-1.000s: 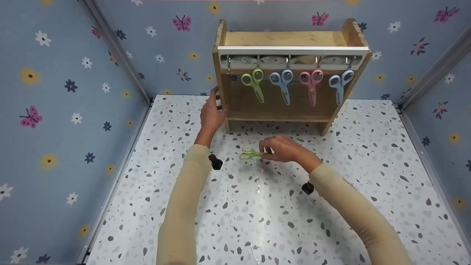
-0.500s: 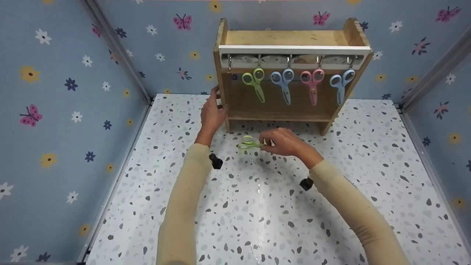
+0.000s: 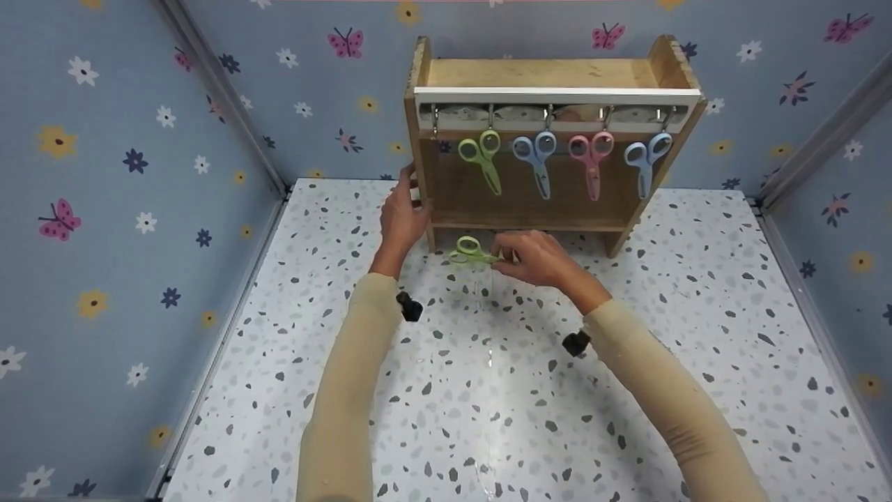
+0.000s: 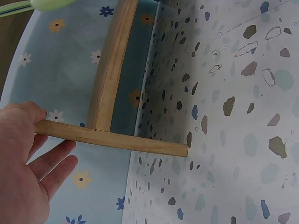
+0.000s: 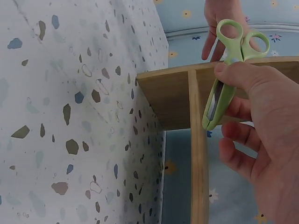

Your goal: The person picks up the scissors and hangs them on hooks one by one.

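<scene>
A wooden rack (image 3: 536,73) stands at the back, its white front bar carrying a row of hooks. My left hand (image 3: 404,216) grips its left side panel (image 4: 112,140), thumb on one face and fingers on the other. Green scissors (image 5: 234,52) are pinched by the blades in my right hand (image 3: 535,256), handle loops pointing left, just in front of the rack's lower edge. From the hooks hang another green pair of scissors (image 3: 492,176), a blue pair (image 3: 539,171), a pink pair (image 3: 593,171) and a second blue pair (image 3: 644,174). Nothing hangs on the leftmost hook (image 3: 435,122).
The speckled white tabletop (image 3: 460,390) spreads out in front of the rack. Patterned blue walls (image 3: 125,265) enclose it at the left, back and right. Behind the rack, the back wall is close.
My right hand has carried the green scissors away from me, up toward the rack's lower edge. The left hand keeps its hold on the side panel.
</scene>
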### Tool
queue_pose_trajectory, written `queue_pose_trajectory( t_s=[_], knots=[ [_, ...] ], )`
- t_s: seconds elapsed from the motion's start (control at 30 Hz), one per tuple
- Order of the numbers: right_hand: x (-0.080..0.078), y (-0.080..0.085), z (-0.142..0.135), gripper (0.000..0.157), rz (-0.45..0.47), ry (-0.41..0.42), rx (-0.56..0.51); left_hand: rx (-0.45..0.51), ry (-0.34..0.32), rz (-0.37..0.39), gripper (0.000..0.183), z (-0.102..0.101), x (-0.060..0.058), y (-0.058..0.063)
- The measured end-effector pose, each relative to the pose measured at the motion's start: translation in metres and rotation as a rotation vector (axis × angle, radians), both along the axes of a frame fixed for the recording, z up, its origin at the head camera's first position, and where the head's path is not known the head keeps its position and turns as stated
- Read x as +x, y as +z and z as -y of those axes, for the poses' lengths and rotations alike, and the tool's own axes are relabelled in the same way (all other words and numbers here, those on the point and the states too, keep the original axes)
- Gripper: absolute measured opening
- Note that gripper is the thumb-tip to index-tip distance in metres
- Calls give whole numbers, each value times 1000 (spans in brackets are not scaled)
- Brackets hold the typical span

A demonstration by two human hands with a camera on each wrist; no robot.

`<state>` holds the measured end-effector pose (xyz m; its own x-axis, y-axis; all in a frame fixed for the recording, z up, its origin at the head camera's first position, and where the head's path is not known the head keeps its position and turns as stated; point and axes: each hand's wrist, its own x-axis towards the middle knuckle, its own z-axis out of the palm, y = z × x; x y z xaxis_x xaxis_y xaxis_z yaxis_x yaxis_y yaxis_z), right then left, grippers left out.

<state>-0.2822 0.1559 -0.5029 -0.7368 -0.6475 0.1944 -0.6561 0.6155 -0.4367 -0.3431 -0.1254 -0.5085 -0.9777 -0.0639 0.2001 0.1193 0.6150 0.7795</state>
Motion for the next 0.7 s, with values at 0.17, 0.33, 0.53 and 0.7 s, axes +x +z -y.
queue_pose_trajectory(
  t_s=[0.17,0.33,0.53,0.7],
  knots=[
    [-2,5,2,14,-17,-24,-32,-2,-4,-11,70,1,1,0],
    [-4,9,4,14,-21,-41,-75,1,0,-2,70,1,1,0],
    [-5,12,8,13,-1,-77,-116,13,-1,3,71,0,1,0],
    [-7,14,11,13,10,-99,-158,13,-7,3,71,1,0,0]
  ],
)
